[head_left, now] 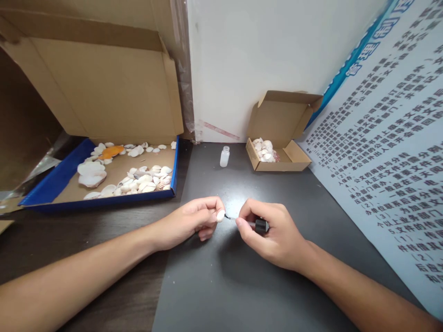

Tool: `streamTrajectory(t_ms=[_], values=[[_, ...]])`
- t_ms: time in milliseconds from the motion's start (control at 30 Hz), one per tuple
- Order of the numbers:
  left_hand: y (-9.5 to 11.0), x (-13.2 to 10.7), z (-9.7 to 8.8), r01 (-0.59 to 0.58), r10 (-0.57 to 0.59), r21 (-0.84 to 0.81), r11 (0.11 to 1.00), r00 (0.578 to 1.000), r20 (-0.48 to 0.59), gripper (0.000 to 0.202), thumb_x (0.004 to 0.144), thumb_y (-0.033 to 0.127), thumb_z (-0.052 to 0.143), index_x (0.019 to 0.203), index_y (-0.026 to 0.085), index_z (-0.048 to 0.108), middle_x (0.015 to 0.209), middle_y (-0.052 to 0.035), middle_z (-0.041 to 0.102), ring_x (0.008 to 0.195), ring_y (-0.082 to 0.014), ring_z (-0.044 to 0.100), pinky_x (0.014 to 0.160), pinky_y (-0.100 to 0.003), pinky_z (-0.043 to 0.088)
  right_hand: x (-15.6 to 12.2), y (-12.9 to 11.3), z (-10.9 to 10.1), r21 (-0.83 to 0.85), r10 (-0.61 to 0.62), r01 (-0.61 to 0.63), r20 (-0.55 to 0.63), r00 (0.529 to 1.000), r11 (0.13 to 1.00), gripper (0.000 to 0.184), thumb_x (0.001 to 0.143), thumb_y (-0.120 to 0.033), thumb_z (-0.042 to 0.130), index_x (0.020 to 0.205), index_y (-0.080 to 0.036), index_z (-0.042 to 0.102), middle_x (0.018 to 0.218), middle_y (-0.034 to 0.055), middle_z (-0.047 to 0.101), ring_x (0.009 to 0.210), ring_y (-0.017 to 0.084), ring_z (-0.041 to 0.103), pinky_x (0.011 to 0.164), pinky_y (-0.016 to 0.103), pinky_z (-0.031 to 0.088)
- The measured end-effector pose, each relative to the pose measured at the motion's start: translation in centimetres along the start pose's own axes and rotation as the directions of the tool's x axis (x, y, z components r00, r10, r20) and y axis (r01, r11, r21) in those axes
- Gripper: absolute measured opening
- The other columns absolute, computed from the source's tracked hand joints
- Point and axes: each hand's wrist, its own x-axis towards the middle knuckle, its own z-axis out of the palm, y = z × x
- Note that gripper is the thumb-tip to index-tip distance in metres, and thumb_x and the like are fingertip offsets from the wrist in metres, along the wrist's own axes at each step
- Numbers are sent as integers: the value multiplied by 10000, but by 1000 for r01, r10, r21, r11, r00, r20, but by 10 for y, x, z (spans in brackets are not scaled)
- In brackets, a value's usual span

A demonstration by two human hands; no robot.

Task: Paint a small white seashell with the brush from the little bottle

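Between the thumb and fingers of my left hand (195, 221) is a small white seashell (220, 216). My right hand (273, 233) is closed round a small brush (261, 226) with a black cap and a thin stem. Its dark tip points left and lies right by the shell; whether the two touch I cannot tell. Both hands are over the dark grey mat (204, 286). Behind them stands a small uncapped bottle (224, 157) with whitish contents.
At the left, an open blue-edged cardboard box (104, 203) holds many shells and an orange piece (111, 152). A smaller open cardboard box (284, 165) with white shells (265, 150) stands back right. A white wall (242, 69) rises behind; a printed poster (391, 161) slants along the right.
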Motion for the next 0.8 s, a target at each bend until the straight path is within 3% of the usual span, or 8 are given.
streamTrajectory(t_ms=[400, 533, 667, 800], values=[[-1, 0, -2, -3, 2, 77, 997, 1000, 7, 150, 860, 289, 589, 806, 189, 492, 636, 55, 405, 552, -92, 377, 540, -227, 301, -2, -2, 3, 62, -29, 24, 92, 995, 998, 151, 862, -177, 552, 717, -203, 516, 574, -57, 468, 495, 84, 397, 498, 214, 335], [0, 0, -1, 7, -7, 6, 1000, 1000, -13, 111, 836, 244, 578, 801, 189, 489, 612, 63, 379, 530, -90, 344, 531, -225, 296, -1, -1, 3, 50, -44, 42, 39, 998, 998, 158, 863, -190, 560, 709, -199, 525, 564, -59, 464, 483, 81, 392, 489, 211, 335], [2, 0, -2, 23, -21, -128, 991, 1000, 19, 106, 797, 198, 579, 812, 192, 474, 582, 75, 371, 495, -78, 317, 516, -214, 296, 1, 1, 1, -86, 4, -9, -61, 998, 996, 158, 851, -190, 576, 696, -191, 547, 554, -63, 465, 477, 76, 394, 490, 212, 328], [2, 1, -4, 27, -22, -159, 987, 999, 36, 128, 838, 224, 583, 814, 191, 462, 567, 84, 368, 473, -69, 341, 511, -205, 305, 1, 0, 0, -97, -29, 20, -89, 996, 995, 143, 848, -183, 579, 709, -195, 546, 566, -59, 484, 487, 80, 412, 500, 214, 343]])
